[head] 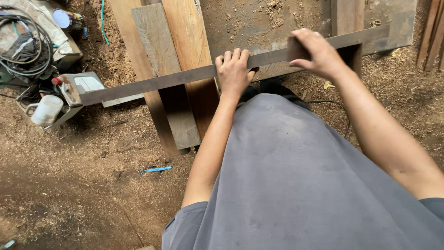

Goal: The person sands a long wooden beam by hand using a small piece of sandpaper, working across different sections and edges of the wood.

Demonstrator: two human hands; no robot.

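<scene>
Grey shirt (296, 185) nearest. Left hand (233, 74) clenched mid-length on long dark narrow wooden strip (152, 83); right hand (319, 53) grasps it further along. Looks stiff, light, whippy beyond fingers; grip centrally.

A: What is the long strip (185, 78) under the left hand (233, 74) made of?
B: Dull, dark wood, smooth-faced. Beneath it lie rough, matt planks (166, 51); around them, coarse sawdust floor (92, 185).
A: And beside the left hand?
B: Soft grey cloth shirt (296, 185).

dark brown strip (185, 78), grey shirt (296, 176), white mug (46, 110)
</scene>
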